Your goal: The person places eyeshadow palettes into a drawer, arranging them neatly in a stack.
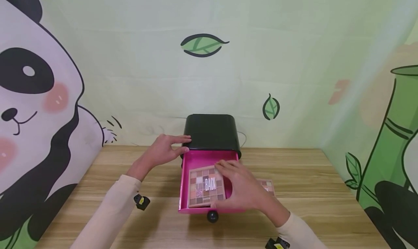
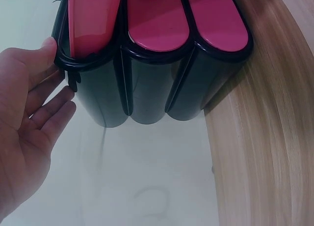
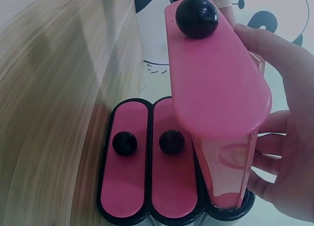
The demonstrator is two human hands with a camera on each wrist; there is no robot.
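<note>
A black drawer cabinet point(image 1: 212, 131) stands at the back of the wooden table point(image 1: 310, 191). Its top pink drawer point(image 1: 209, 156) is pulled out, with a black knob point(image 1: 212, 216) on its front. An eyeshadow palette point(image 1: 204, 186) marked "BACK" lies in the drawer. My right hand point(image 1: 243, 187) holds it, fingers on its far edge and thumb at its near edge. My left hand point(image 1: 166, 149) rests with straight fingers on the cabinet's top left corner. In the left wrist view, this hand point(image 2: 24, 118) touches the cabinet point(image 2: 147, 88). The right wrist view has my right hand point(image 3: 289, 137) beside the drawer front point(image 3: 216, 83).
A second palette point(image 1: 268, 185) lies on the table right of the drawer, partly behind my right hand. Two lower drawers point(image 3: 147, 177) are closed, each with a black knob point(image 3: 124, 143). A panda and bamboo backdrop point(image 1: 32, 96) walls the table's back and sides.
</note>
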